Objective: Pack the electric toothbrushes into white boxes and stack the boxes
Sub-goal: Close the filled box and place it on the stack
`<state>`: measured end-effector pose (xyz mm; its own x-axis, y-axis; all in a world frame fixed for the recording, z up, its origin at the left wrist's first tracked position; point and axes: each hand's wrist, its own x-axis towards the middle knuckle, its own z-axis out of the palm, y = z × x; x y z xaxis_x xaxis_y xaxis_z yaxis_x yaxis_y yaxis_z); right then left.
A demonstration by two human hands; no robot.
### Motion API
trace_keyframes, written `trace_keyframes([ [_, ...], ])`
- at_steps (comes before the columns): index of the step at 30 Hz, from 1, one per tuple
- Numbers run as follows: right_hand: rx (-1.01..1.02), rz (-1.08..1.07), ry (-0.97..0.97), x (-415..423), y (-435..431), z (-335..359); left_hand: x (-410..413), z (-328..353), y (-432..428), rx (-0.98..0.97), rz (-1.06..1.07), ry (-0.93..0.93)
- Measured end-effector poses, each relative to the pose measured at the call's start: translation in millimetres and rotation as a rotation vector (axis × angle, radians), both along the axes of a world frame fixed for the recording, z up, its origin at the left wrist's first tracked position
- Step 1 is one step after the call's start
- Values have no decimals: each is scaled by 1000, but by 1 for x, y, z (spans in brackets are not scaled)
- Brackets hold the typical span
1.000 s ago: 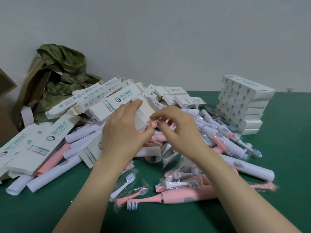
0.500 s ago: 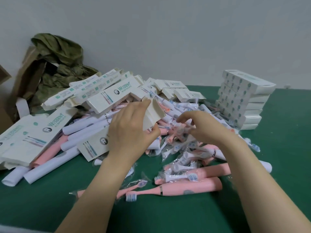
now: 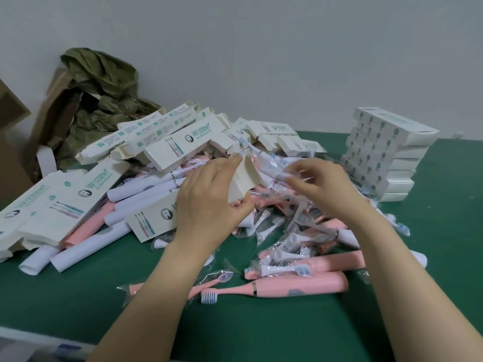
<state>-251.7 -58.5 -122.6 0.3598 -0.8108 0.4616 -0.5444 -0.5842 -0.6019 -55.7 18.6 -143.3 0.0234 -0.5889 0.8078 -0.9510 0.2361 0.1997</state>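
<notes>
The left grip (image 3: 206,202) curls round the open end of a long white cardboard box (image 3: 245,177) over the green bench (image 3: 261,330); the blurred right grip (image 3: 326,189) pinches a clear-wrapped white electric toothbrush (image 3: 266,164) just beside that box's open flaps.

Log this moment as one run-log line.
phase: packing | left hand holds open white box | right hand pinches clear-wrapped item, blurred | stack of boxes at right, untouched
</notes>
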Motion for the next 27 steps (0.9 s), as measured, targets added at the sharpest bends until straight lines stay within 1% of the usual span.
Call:
trace_keyframes([
  [2,92,158,-386,9,13,9,2,-1,1,10,-19,-17],
  [3,144,248,-515,13,19,13,2,-1,0,17,-30,-29],
  [6,248,443,-668,29,36,22,0,-3,-3,43,-55,-18],
  [9,453,586,-900,51,48,21,0,-2,-4,52,-54,12],
  [11,509,588,-935,65,52,16,2,-2,-3,31,-50,28],
  [12,510,542,-951,70,54,14,2,-1,-3,21,-55,34],
  [15,500,366,-1096,77,51,9,3,-1,-3,-3,-62,46],
  [17,475,298,-1080,80,50,7,3,-3,-3,-12,-55,48],
  [20,399,239,-950,82,51,3,2,-2,-1,-4,-67,64],
  [24,289,167,-928,88,51,4,3,-3,-2,-17,-78,98],
  [27,281,128,-843,94,51,1,5,-5,-4,-14,-67,120],
])
